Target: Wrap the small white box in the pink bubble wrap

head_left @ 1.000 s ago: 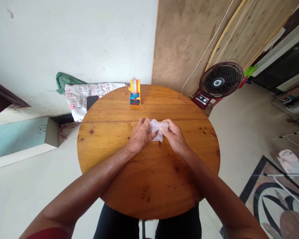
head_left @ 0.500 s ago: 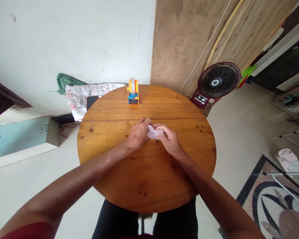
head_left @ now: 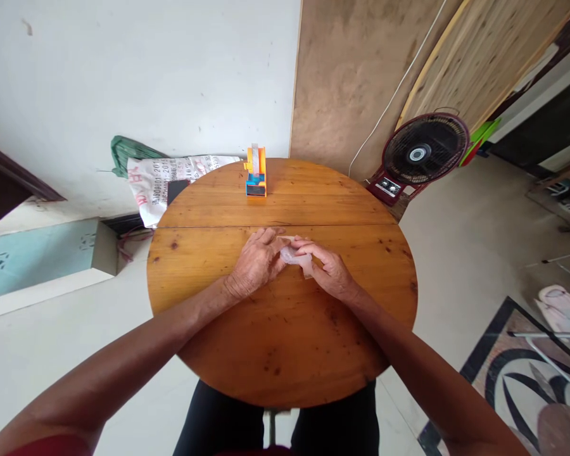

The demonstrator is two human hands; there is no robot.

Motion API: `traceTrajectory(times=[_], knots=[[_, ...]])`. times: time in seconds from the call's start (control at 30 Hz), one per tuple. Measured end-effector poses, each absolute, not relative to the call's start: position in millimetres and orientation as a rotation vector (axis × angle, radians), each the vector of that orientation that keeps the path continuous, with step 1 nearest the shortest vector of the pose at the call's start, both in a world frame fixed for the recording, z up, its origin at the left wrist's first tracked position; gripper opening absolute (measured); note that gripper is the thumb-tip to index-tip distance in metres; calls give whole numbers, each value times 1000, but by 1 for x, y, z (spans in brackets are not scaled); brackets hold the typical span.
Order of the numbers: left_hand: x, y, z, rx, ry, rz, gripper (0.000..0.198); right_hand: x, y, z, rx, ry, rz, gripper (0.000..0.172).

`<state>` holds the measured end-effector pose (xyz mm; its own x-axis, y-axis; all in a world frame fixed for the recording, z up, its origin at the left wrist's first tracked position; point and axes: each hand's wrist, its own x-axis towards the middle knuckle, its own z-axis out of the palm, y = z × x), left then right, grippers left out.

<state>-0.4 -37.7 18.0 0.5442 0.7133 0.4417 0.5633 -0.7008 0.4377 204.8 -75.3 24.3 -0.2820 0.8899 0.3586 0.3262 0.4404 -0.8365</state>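
Note:
Between my two hands, over the middle of the round wooden table [head_left: 285, 329], is a small crumpled piece of translucent whitish plastic film [head_left: 294, 257]. My left hand [head_left: 259, 263] holds its left side, the fingers bent and bunched against it. On the other side my right hand [head_left: 331, 271] grips it between thumb and fingers, and a loose flap hangs by the thumb. The fingers partly cover the film, so its full shape is hidden. At the table's far edge stands an orange and blue tape dispenser [head_left: 256, 180] with a roll of clear tape, apart from both hands.
A dark red fan [head_left: 418, 154] stands beyond the table at the right. Behind the far left edge lie a printed white sack [head_left: 145, 190] and a green bag [head_left: 132, 155]. A pale blue cabinet [head_left: 38, 258] is on the left, a metal rack [head_left: 551, 334] on the right.
My left hand has shifted slightly left and nearer, its fingers more spread out. The film hangs lower by my right thumb. The whole view has moved a little.

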Motion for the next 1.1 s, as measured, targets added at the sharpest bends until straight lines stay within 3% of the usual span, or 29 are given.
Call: traceTrajectory(times=[0.13, 0.27, 0.4, 0.7, 1.1], knots=[[1, -30, 10, 2448, 856, 1037, 32, 211, -79, 37, -1051, -1829, 883, 21], [5, -26, 11, 2358, 745, 1126, 19, 219, -98, 47, -1264, -1673, 766, 44], [8, -27, 19, 2257, 824, 1086, 15, 221, -117, 39, -1510, -1641, 670, 22], [10, -25, 33, 2146, 910, 936, 27, 200, -97, 24, -1478, -1878, 288, 5], [11, -25, 29, 2196, 756, 1058, 26, 193, -96, 15, -1335, -2023, -149, 21]])
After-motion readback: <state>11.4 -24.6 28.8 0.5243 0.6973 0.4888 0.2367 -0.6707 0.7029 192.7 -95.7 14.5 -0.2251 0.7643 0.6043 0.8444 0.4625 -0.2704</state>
